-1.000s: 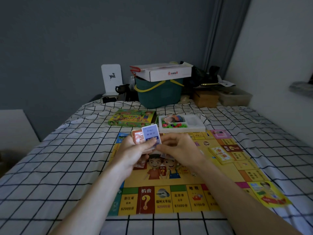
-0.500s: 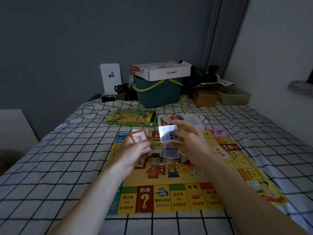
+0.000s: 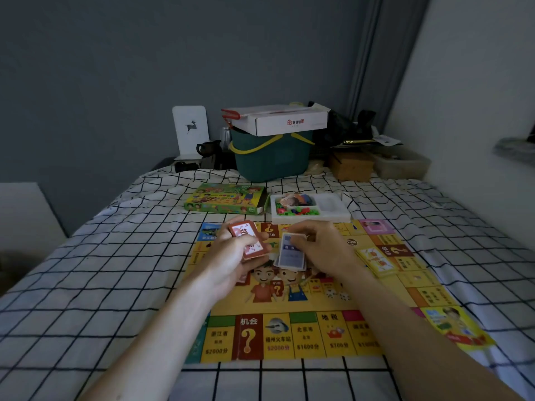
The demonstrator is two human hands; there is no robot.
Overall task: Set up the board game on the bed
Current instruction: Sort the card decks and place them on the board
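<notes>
A yellow game board (image 3: 318, 299) lies open on the checked bed sheet. My left hand (image 3: 234, 256) grips a stack of red-backed cards (image 3: 247, 238) above the board's left half. Beside it, my right hand (image 3: 321, 247) pinches a blue card over a small pile of blue cards (image 3: 291, 256) near the board's middle. A yellow card pile (image 3: 376, 260) lies on the board's right side, and two dice (image 3: 337, 295) sit by the centre picture.
Behind the board are the green game box (image 3: 225, 202) and a white tray (image 3: 330, 211) holding coloured pieces. A teal basket (image 3: 272, 157) with a white carton on top, a brown box (image 3: 351, 166) and clutter stand at the bed's far end. A wall runs along the right.
My right hand took a blue card from the stack in my left hand, lifted it, then lowered it onto the blue pile on the board. A red card now tops the left-hand stack.
</notes>
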